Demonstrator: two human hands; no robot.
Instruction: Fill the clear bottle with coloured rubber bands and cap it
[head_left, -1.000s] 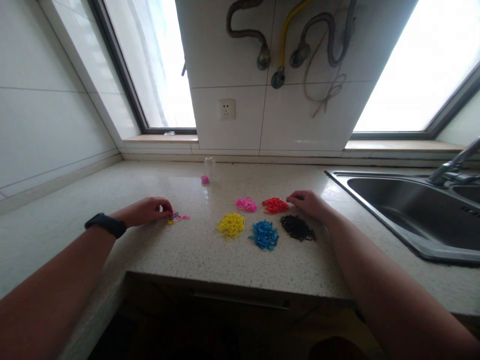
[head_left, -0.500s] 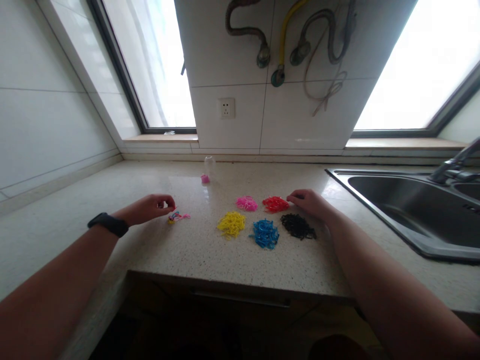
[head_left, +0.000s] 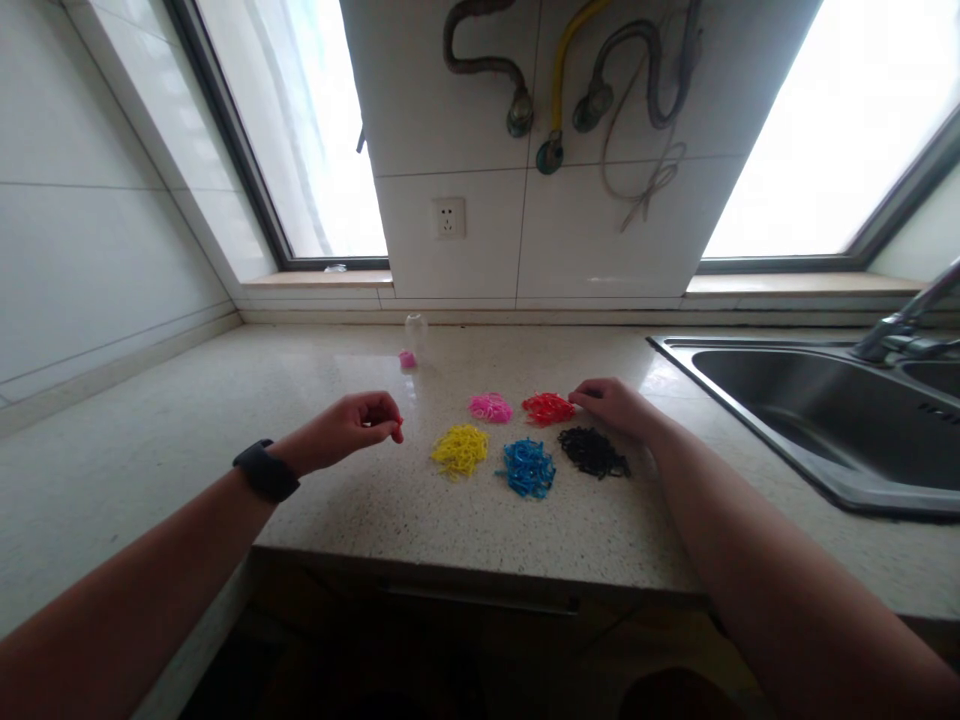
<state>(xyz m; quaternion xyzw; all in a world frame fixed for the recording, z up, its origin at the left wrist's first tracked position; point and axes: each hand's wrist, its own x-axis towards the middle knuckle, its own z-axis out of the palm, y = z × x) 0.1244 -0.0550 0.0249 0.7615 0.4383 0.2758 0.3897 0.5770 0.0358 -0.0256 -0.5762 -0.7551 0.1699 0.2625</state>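
Observation:
Five small heaps of rubber bands lie on the speckled counter [head_left: 225,400]: pink [head_left: 490,407], red [head_left: 548,408], yellow [head_left: 460,449], blue [head_left: 529,468] and black [head_left: 594,452]. My left hand [head_left: 352,425], with a black wristband, hovers just left of the yellow heap, its fingers pinched on a tiny red band at the fingertips. My right hand [head_left: 616,405] rests on the counter with its fingers curled, touching the right edge of the red heap and just above the black one. The mixed bands seen earlier are hidden behind my left hand.
A steel sink [head_left: 810,420] with a tap [head_left: 904,325] takes up the right side. A small clear bottle with a pink cap [head_left: 411,342] stands near the back wall. Hoses and a socket [head_left: 448,217] hang on the tiled wall. The counter's front edge runs below the heaps.
My left hand has lifted from the small mixed clump at the left and moved right toward the yellow heap, pinching a red band. My right hand has stayed by the red heap.

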